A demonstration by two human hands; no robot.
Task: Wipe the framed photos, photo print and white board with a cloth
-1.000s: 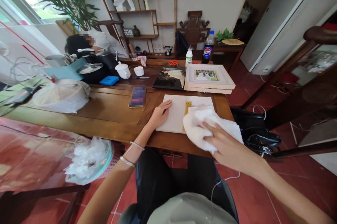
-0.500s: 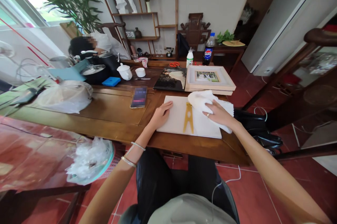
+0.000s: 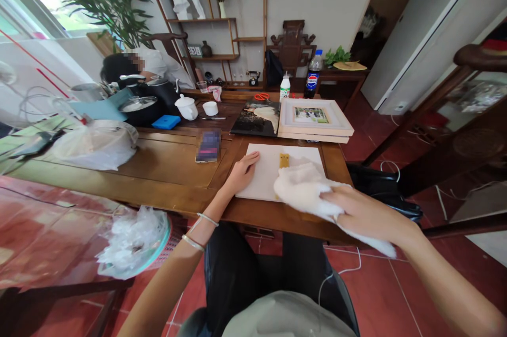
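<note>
My right hand (image 3: 354, 209) grips a white cloth (image 3: 299, 184), bunched over the lower right part of a white board (image 3: 266, 176). The cloth's loose end hangs past the table edge. My left hand (image 3: 242, 170) lies on the board's left edge, fingers stretched out and holding nothing. On the board is a yellow A-shaped piece (image 3: 284, 159); only its top shows, as the cloth covers most of it.
Behind the board, a black picture panel (image 3: 247, 120) lies beside stacked white photo frames (image 3: 287, 120). Orange scissors (image 3: 262, 96), a white bottle (image 3: 284, 87) and a cola bottle (image 3: 313, 75) stand farther back. A phone (image 3: 208, 146) lies left. Another person (image 3: 158, 65) sits across the table.
My right hand has drawn the cloth down towards me, from the board's upper right to its lower right, covering much of the yellow piece. My left hand has stayed put.
</note>
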